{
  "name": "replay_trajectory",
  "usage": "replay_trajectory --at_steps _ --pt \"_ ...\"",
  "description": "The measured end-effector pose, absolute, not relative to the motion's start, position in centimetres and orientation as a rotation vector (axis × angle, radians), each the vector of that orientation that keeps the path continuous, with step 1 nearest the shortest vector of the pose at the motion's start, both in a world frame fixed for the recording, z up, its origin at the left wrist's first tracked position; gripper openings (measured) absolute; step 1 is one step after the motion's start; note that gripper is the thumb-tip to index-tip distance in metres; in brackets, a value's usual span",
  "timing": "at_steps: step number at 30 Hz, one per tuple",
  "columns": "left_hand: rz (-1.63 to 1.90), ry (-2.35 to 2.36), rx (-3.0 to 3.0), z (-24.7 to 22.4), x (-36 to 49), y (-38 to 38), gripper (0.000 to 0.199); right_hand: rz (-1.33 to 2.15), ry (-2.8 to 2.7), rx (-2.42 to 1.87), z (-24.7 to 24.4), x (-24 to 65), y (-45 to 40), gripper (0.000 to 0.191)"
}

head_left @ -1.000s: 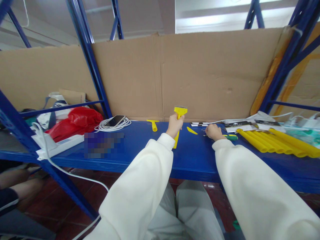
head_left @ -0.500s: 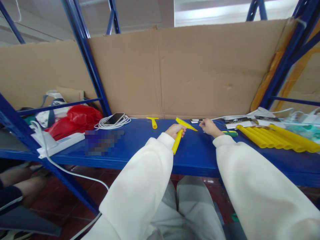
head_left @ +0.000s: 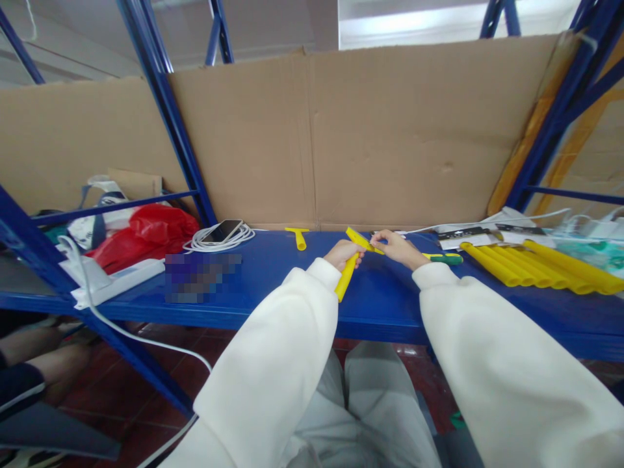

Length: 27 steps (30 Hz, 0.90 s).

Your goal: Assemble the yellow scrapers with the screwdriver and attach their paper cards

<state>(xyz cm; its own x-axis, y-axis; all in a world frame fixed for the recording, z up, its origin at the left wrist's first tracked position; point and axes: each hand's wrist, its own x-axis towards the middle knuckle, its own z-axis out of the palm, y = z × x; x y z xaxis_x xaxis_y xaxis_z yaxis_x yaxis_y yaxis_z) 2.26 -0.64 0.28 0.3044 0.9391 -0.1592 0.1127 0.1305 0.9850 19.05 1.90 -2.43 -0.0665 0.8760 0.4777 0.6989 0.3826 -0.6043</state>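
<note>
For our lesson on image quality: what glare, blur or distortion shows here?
Head view: bright glare above the cardboard panel; head view: pixelated patch on the blue shelf; head view: wide-angle stretching near edges; head view: fine detail at the right hand too soft to read.

Left sleeve: cream, long, loose, seven o'clock
Right sleeve: matching cream, four o'clock
Trousers: pale grey, creased, between five and six o'clock

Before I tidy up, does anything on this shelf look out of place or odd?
A pixelated patch over the blue shelf hides whatever lies there, so I can't judge it. The white cable droops over the front edge and could snag. Otherwise, nothing looks spilled or damaged.
</note>
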Motion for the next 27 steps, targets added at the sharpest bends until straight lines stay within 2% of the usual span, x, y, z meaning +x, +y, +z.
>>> replay_trajectory --at_steps 10,19,27 --pt "0.849 1.126 1.314 0.53 2.34 -1.08 0.029 0.294 -1.843 -1.300 -2.53 18.51 2.05 0.008" --pt "0.839 1.092 1.302 0.59 2.25 -1.08 0.026 0.544 -1.726 -1.244 -2.60 18.74 1.95 0.007" --pt "0.842 1.080 1.287 0.73 2.20 -1.31 0.024 0.594 -1.678 -1.239 -2.33 18.58 1.46 0.006"
